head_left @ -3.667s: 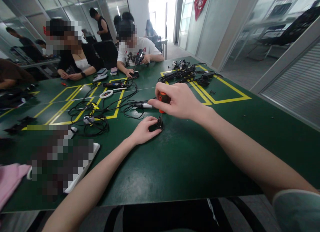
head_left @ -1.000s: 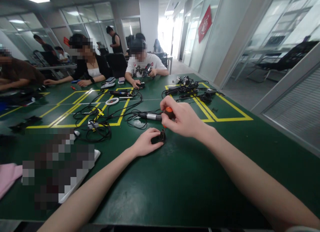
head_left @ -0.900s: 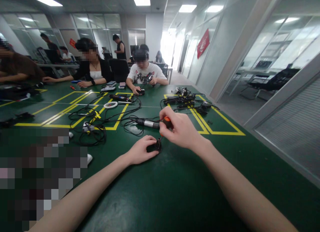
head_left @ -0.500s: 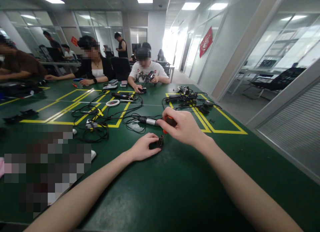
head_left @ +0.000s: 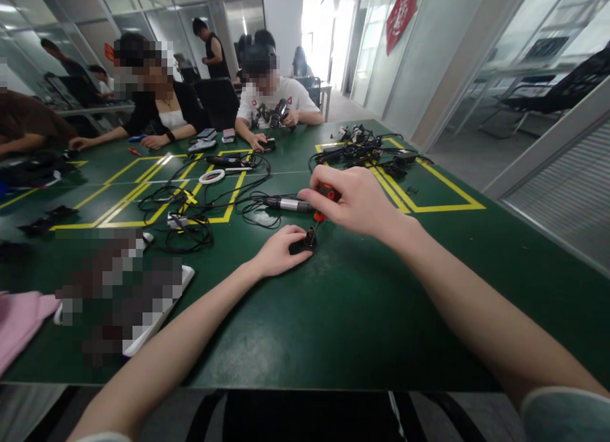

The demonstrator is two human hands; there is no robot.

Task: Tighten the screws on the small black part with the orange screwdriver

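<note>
My left hand (head_left: 281, 251) rests on the green table, thumb and fingers closed around a small black part (head_left: 310, 240) with a short upright metal post. My right hand (head_left: 350, 197) is wrapped around the black-and-orange handle of a screwdriver (head_left: 319, 217). Its shaft points down at the black part, just beside the post; whether the tip touches a screw is too small to tell. Right behind my hands lies a silver-and-black electric screwdriver (head_left: 290, 204) with a cable.
Coiled black cables (head_left: 190, 232) and a white tape ring (head_left: 212, 176) lie to the left. A heap of black devices (head_left: 362, 150) is at the far right. Yellow tape lines mark the table (head_left: 372, 340). A pink cloth (head_left: 23, 321) lies at the left edge. Co-workers sit across the table.
The camera view has tilted down, so the table's near edge now shows. Both hands keep their grip, and the screwdriver stays at the black part.
</note>
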